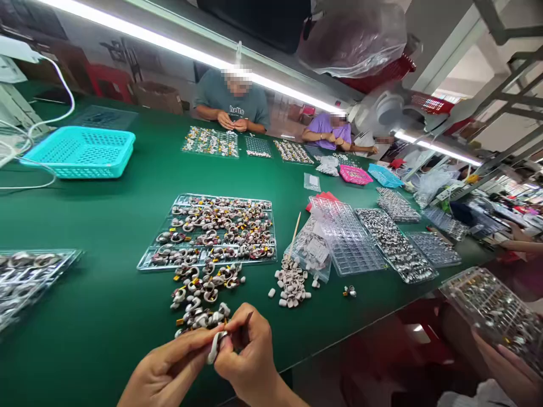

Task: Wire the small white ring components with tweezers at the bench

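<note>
At the front edge of the green table, a small white curved piece (216,346) with a dark inner side is pinched between my two hands. My left hand (167,367) grips it from the left with closed fingers. From the right, my right hand (250,353) presses its thumb and bent fingers on the same piece; a thin dark tip shows above those fingers, its kind unclear. Just beyond lies a loose pile of similar curved pieces (207,285) with yellow tabs. A clear compartment tray (142,263) full of such pieces sits behind. Small white caps (292,285) are heaped to the right.
A turquoise basket (78,169) stands back left, and another filled tray (70,260) at the left edge. A wooden stick (295,232), a plastic bag (311,246) and several trays (352,237) lie right. Co-workers (233,104) sit opposite; another person's hand (504,362) holds a tray (496,305) at right.
</note>
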Demonstrator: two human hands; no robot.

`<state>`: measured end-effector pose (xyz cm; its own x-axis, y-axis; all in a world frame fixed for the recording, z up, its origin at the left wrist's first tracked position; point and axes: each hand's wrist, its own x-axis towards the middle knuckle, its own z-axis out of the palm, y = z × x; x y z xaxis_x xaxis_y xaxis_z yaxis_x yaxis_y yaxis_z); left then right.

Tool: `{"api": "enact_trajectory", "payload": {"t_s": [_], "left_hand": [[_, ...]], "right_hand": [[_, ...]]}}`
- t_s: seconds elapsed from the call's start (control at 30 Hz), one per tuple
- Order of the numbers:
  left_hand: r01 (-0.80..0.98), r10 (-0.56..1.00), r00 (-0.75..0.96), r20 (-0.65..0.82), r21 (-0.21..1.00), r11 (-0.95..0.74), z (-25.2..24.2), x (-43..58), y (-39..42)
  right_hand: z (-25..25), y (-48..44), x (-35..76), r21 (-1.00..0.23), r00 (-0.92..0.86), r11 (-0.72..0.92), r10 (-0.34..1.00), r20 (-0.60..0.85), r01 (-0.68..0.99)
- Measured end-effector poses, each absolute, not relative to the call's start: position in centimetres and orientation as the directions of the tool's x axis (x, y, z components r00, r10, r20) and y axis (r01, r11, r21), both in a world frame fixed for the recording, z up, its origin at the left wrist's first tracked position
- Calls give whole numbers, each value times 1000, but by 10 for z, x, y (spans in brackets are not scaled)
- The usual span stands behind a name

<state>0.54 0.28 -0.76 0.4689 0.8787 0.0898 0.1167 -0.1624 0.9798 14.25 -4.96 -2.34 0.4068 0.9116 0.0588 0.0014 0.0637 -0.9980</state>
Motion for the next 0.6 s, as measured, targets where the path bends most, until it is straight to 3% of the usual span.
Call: {"api": "enact_trajectory", "payload": {"t_s": [0.2,0.4,0.6], "left_hand": [[92,863,501,60,988,-122,4,5,0],[-27,774,618,-140,980,199,7,1,0],[-184,777,595,-207,906,382,9,0,1]], "right_hand": [[-21,-53,143,-997,352,70,933,75,27],[-16,-56,152,-998,219,39,975,27,-52],[-1,-61,155,-1000,155,0,988,4,26]]}}
